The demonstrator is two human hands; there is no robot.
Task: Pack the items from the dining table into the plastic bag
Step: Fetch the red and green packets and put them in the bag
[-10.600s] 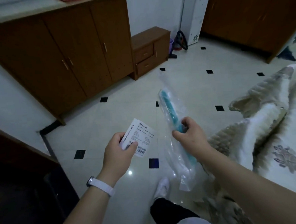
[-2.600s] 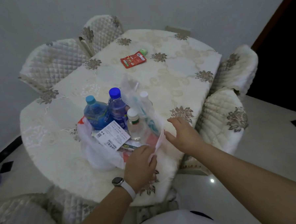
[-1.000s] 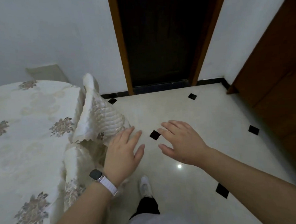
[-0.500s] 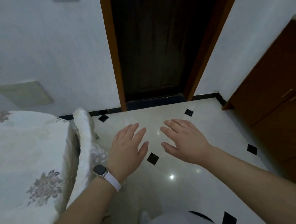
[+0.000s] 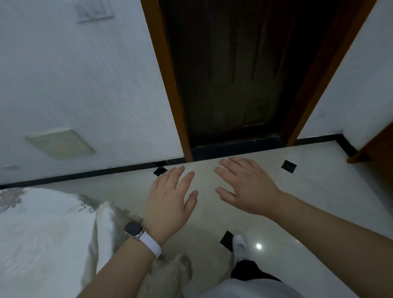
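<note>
Bag and items are out of my view; only the table [image 5: 36, 237] edge shows left of my left hand [image 5: 171, 200], nearer than right hand [image 5: 245, 187], both spread empty.

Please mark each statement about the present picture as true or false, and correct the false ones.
1. Both hands are empty. True: left hand and right hand are open, palms down.
2. The watch is on the right wrist. False: it is on the left wrist.
3. The plastic bag is in view. False: no bag shows.
4. A dark door stands ahead. True.
5. The hands rest on the table. False: they hang over the floor.
</note>
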